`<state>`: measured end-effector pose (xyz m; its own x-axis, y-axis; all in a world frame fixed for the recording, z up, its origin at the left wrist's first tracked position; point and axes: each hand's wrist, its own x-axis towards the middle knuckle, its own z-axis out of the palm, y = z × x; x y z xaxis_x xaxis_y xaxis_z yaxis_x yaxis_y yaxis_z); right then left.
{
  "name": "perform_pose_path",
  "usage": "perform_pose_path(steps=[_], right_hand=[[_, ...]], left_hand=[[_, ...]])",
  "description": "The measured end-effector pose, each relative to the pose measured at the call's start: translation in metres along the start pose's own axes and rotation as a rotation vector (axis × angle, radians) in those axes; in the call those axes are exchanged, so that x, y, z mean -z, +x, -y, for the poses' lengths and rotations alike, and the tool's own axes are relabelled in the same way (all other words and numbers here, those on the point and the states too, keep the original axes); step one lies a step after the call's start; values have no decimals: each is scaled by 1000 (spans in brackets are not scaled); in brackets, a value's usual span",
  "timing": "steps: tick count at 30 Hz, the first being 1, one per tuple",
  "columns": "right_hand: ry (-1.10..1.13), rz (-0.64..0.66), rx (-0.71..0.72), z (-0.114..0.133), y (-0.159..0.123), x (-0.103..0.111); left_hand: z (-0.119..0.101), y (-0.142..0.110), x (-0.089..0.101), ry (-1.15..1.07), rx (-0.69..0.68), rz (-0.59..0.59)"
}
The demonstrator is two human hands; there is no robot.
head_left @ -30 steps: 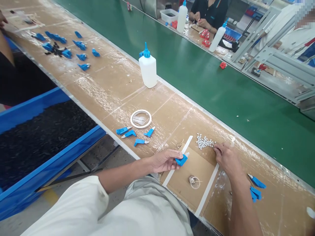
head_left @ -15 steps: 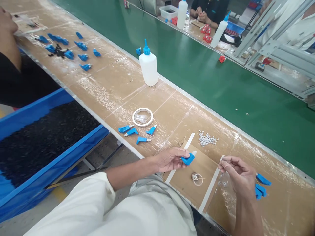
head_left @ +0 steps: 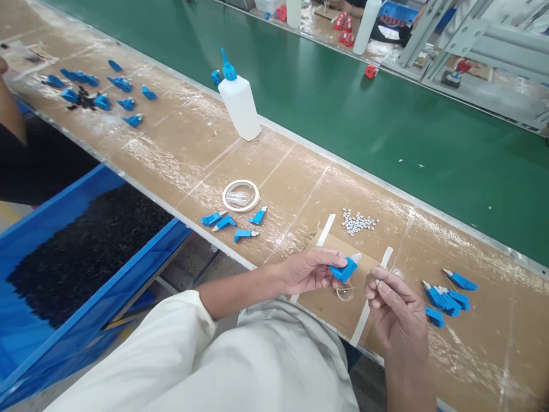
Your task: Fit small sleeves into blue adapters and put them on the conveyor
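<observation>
Currently, your left hand has its grip pinching a blue piece between thumb and fingers, held above the cardboard with its pale tip pointing up and away from you. Your right hand is just beside it, thumb and finger pressed together on a small pale bit; the two hands are apart.

Beneath the blue piece you have a clear cup on the cardboard, partly hidden by your left hand. Tape strips run along both sides of the cardboard. Beyond it, a pile of little grey bits lies on the table. To the right of your right hand sit several finished-looking blue parts, close together.

Toward your left, four tipped parts lie near a white ring. Farther off, a bottle with a blue nozzle stands beside the green belt.
</observation>
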<state>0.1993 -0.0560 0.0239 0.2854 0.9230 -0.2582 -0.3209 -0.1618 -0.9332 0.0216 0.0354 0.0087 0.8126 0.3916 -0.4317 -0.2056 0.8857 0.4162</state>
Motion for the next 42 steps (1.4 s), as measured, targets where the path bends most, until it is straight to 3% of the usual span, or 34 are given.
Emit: perform_pose_path(steps=[18, 33, 42], right_hand=[[5, -82, 9, -11, -9, -6], [-163, -55, 113, -14, -28, -26], [-226, -86, 167, -21, -31, -26]], left_hand=[[3, -7, 7, 30, 5, -48], [13, -14, 2, 291, -174, -23], [15, -14, 4, 354, -208, -5]])
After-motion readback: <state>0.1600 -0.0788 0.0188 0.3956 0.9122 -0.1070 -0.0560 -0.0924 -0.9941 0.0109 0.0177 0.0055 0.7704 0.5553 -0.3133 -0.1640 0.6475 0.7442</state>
